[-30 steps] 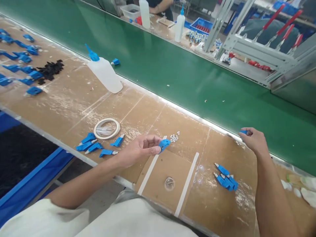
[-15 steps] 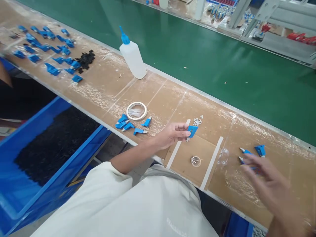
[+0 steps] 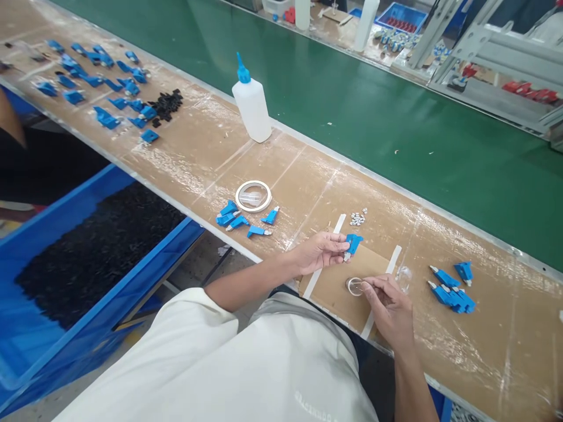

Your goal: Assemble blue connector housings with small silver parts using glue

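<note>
Your left hand point(image 3: 323, 252) is raised over the worktop point(image 3: 299, 170), its fingers point(image 3: 341, 247) grasping a blue piece point(image 3: 353, 242) with a pale tip directed downward. The held piece is above the upper part of a cardboard sheet point(image 3: 332, 284), which bears a white strip along each side. Your right hand point(image 3: 391, 308) is at the small round dish point(image 3: 354, 293) on that sheet; its fingers point(image 3: 382, 282) are drawn together at the dish's right rim, beside a thin stick, but you cannot tell from this view whether they grip it. Just beyond the held piece lies a cluster of small pale pieces point(image 3: 358, 218). To the right of the sheet rests the right-hand group of blue pieces point(image 3: 453, 295), their pale tips mostly toward the upper left. To your left, a white ring point(image 3: 238, 201) lies flat around a clear object point(image 3: 250, 198), with the left-hand group of blue pieces point(image 3: 238, 222) near it. Farther back, a white bottle point(image 3: 253, 111) with a blue nozzle stands beside the green surface point(image 3: 334, 117). At far left are scattered blue pieces point(image 3: 106, 118) and a black heap point(image 3: 167, 106); below the worktop's edge, a blue bin point(image 3: 21, 349) contains black material point(image 3: 92, 258).
</note>
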Demonstrator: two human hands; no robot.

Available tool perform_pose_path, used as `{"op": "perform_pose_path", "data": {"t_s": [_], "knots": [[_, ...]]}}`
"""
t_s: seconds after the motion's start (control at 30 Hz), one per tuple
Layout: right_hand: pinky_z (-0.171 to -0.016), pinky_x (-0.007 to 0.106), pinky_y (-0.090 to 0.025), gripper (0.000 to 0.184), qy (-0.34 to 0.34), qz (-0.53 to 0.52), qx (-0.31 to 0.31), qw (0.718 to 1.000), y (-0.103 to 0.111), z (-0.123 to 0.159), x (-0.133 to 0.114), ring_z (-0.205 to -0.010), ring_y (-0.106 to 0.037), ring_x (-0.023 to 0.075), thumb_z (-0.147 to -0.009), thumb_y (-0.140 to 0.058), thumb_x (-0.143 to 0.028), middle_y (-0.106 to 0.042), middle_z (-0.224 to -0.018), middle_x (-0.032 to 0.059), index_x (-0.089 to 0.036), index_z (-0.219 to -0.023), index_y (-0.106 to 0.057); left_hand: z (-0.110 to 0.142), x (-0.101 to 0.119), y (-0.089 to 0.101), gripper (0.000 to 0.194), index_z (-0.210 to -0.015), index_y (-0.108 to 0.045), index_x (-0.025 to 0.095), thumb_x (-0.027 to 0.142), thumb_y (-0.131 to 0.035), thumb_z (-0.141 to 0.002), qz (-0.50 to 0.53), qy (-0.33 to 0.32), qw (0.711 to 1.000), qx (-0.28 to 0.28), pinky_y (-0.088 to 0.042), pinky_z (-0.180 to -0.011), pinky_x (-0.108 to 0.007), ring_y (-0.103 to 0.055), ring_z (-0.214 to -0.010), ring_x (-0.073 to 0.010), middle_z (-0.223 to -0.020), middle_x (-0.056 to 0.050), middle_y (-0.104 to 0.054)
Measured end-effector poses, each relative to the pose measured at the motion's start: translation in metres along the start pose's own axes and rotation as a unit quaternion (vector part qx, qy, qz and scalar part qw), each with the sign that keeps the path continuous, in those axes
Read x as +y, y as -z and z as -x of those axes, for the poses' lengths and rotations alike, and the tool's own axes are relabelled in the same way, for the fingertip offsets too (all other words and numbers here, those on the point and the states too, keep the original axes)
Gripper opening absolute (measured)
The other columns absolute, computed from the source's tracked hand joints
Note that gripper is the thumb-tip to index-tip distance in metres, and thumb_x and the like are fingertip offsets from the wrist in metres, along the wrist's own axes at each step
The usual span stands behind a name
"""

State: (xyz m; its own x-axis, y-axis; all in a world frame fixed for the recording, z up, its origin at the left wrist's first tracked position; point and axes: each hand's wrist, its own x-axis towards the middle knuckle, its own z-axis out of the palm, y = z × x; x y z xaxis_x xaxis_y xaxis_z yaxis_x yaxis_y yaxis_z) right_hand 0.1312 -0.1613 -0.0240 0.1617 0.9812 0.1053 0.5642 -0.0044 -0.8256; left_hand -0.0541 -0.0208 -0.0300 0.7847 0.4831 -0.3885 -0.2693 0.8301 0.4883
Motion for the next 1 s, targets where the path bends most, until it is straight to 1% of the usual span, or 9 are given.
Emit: {"op": "perform_pose_path", "data": {"t_s": [0.1, 0.23, 0.37, 0.47, 0.6, 0.73, 0.8, 0.9, 1.0], "knots": [[-0.054, 0.028, -0.047, 0.019, 0.041, 0.032, -0.003, 0.999, 0.002, -0.001, -0.006, -0.062, -0.057, 0.0144, -0.097, -0.062, -0.035, -0.065, -0.078, 0.0032, -0.022, -0.09, -0.074, 0.001, 0.001, 0.003, 0.006, -0.087, -0.066, 0.007, 0.011, -0.07, -0.087, 0.027, 0.011, 1.0, -0.007, -0.05, -0.059, -0.014, -0.066, -0.065, -0.0089, -0.072, -0.005, -0.065], [-0.057, 0.027, -0.047, 0.01, 0.124, 0.097, 0.01, 0.987, 0.005, 0.003, -0.017, -0.065, -0.057, 0.0142, -0.098, -0.059, -0.022, -0.063, -0.08, 0.0023, -0.023, -0.097, -0.069, 0.003, 0.002, 0.005, 0.006, -0.088, -0.067, 0.005, 0.011, -0.068, -0.087, 0.066, 0.057, 0.996, -0.037, -0.05, -0.056, -0.014, -0.067, -0.067, -0.0108, -0.075, -0.008, -0.065], [-0.063, 0.026, -0.05, 0.016, 0.198, 0.156, 0.019, 0.967, 0.005, 0.011, -0.027, -0.072, -0.062, 0.0143, -0.096, -0.059, -0.011, -0.065, -0.085, 0.0028, -0.024, -0.104, -0.065, 0.004, 0.001, 0.006, 0.009, -0.09, -0.069, 0.003, 0.01, -0.069, -0.085, 0.09, 0.083, 0.99, -0.071, -0.05, -0.056, -0.014, -0.068, -0.069, -0.0117, -0.078, -0.009, -0.066], [-0.067, 0.027, -0.051, 0.021, 0.22, 0.197, 0.03, 0.955, 0.004, 0.016, -0.028, -0.075, -0.063, 0.0151, -0.095, -0.06, -0.008, -0.065, -0.087, 0.004, -0.023, -0.108, -0.063, 0.005, 0.0, 0.006, 0.013, -0.093, -0.07, 0.003, 0.01, -0.07, -0.082, 0.095, 0.09, 0.987, -0.094, -0.051, -0.057, -0.014, -0.068, -0.07, -0.0121, -0.079, -0.01, -0.067], [-0.065, 0.026, -0.05, 0.019, 0.221, 0.194, 0.025, 0.955, 0.004, 0.016, -0.024, -0.074, -0.063, 0.0153, -0.095, -0.059, -0.008, -0.065, -0.086, 0.0042, -0.023, -0.105, -0.062, 0.006, 0.0, 0.004, 0.013, -0.094, -0.07, 0.003, 0.008, -0.07, -0.081, 0.095, 0.09, 0.988, -0.086, -0.049, -0.056, -0.015, -0.068, -0.07, -0.012, -0.079, -0.01, -0.068], [-0.058, 0.026, -0.046, 0.012, 0.177, 0.159, 0.043, 0.97, 0.003, 0.012, -0.021, -0.066, -0.057, 0.0142, -0.097, -0.058, -0.011, -0.06, -0.079, 0.0013, -0.023, -0.097, -0.059, 0.006, -0.001, 0.002, 0.011, -0.092, -0.069, 0.003, 0.006, -0.068, -0.082, 0.083, 0.087, 0.99, -0.074, -0.047, -0.054, -0.013, -0.069, -0.069, -0.0119, -0.077, -0.008, -0.067], [-0.056, 0.026, -0.044, 0.011, 0.162, 0.149, 0.035, 0.975, 0.001, 0.01, -0.021, -0.061, -0.053, 0.013, -0.098, -0.057, -0.013, -0.058, -0.077, -0.0001, -0.023, -0.094, -0.058, 0.006, -0.002, 0.001, 0.008, -0.089, -0.069, 0.004, 0.006, -0.068, -0.082, 0.082, 0.089, 0.99, -0.067, -0.047, -0.054, -0.013, -0.069, -0.068, -0.0118, -0.076, -0.008, -0.066], [-0.055, 0.027, -0.042, 0.012, 0.148, 0.135, 0.021, 0.979, -0.001, 0.008, -0.021, -0.06, -0.051, 0.0127, -0.099, -0.056, -0.015, -0.057, -0.076, -0.0002, -0.023, -0.09, -0.057, 0.005, -0.003, 0.0, 0.003, -0.085, -0.068, 0.005, 0.005, -0.068, -0.082, 0.082, 0.094, 0.99, -0.06, -0.048, -0.054, -0.013, -0.068, -0.067, -0.0116, -0.074, -0.007, -0.065], [-0.056, 0.028, -0.041, 0.013, 0.14, 0.128, 0.024, 0.982, 0.002, 0.009, -0.02, -0.062, -0.052, 0.0138, -0.099, -0.055, -0.017, -0.056, -0.075, -0.0001, -0.023, -0.088, -0.056, 0.005, -0.004, 0.001, 0.002, -0.085, -0.068, 0.006, 0.006, -0.069, -0.083, 0.082, 0.089, 0.991, -0.061, -0.049, -0.056, -0.013, -0.068, -0.067, -0.0111, -0.075, -0.007, -0.066]]}}
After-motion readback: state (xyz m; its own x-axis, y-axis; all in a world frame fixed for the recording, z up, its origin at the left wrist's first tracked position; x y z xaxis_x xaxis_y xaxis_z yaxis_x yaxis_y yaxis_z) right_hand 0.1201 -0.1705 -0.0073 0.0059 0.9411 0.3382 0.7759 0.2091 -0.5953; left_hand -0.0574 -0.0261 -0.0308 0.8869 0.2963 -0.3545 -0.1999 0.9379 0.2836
